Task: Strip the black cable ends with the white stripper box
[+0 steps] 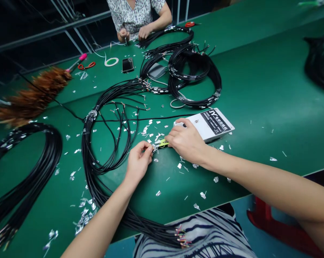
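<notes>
My left hand (138, 160) pinches the stripped end of a black cable (153, 147) on the green table (258, 107). My right hand (185, 141) is closed round a small yellow-green tool (162, 143), held against that cable end. A large looped bundle of black cables (103, 161) lies to the left of my hands and runs down to the table's near edge, its coloured wire ends (182, 236) showing there. A white box with a black label (211, 124) sits just behind my right hand.
Bits of silver foil litter the table. More cable coils (194, 71) lie farther back, another coil (24, 172) at the left. A feather duster (30, 96), red scissors (86, 66), a tape roll (111, 61) and a phone (127, 65) lie beyond. Another person (137, 18) works at the far side.
</notes>
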A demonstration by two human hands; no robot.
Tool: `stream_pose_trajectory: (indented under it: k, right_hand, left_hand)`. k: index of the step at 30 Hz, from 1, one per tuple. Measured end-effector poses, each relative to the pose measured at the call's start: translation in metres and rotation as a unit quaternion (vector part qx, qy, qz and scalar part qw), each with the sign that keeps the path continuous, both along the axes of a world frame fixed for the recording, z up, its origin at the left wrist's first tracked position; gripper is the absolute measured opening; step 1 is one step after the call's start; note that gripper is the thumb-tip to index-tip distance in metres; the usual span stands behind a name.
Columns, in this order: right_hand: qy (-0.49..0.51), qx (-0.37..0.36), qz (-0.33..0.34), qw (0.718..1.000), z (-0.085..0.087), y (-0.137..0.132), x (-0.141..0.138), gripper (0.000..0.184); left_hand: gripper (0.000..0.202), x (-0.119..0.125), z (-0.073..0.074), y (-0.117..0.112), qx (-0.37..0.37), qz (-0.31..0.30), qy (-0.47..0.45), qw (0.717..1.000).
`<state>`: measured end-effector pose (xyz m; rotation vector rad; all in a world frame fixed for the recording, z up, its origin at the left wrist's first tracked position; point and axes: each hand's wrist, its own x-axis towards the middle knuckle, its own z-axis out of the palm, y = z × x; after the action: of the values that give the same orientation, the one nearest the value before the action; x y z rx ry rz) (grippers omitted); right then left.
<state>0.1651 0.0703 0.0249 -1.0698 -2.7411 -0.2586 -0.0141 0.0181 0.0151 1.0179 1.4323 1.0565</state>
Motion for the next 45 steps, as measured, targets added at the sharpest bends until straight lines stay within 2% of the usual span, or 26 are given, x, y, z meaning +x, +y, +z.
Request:
stream_pose_trajectory:
  k: [13,29,32,34,37,39,42,45]
  right_hand:
    - [0.006,-0.009,0.003,1.000,0.001,0.003,0.001,0.020]
    - [0.007,-0.034,-0.013,0.999,0.005,-0.003,-0.002,0.018]
    - [0.052,-0.022,0.005,0.998,0.009,-0.006,0.005,0.014]
    - [0.127,-0.008,0.011,0.992,0.013,-0.011,0.018,0.015]
    - [0.262,0.014,-0.037,0.964,0.012,-0.026,0.046,0.017]
    - [0.315,0.019,-0.069,0.946,0.007,-0.040,0.063,0.017]
    - [0.317,0.016,-0.082,0.945,-0.005,-0.057,0.074,0.016]
    - [0.288,0.028,-0.069,0.955,-0.015,-0.063,0.073,0.015]
  left_hand:
    - [0.020,0.002,-0.004,0.012,-0.017,-0.017,0.017,1.000]
    - [0.020,-0.001,-0.006,0.013,-0.010,-0.050,0.064,0.997]
    - [0.018,-0.003,-0.007,0.011,0.008,-0.057,0.097,0.994]
    - [0.014,-0.004,-0.006,0.010,0.024,-0.057,0.122,0.991]
    - [0.013,-0.005,-0.005,0.008,0.043,-0.059,0.143,0.987]
    - [0.014,-0.006,-0.005,0.007,0.052,-0.063,0.156,0.984]
    - [0.015,-0.005,-0.005,0.008,0.058,-0.065,0.170,0.982]
    - [0.014,-0.005,-0.006,0.009,0.049,-0.058,0.161,0.984]
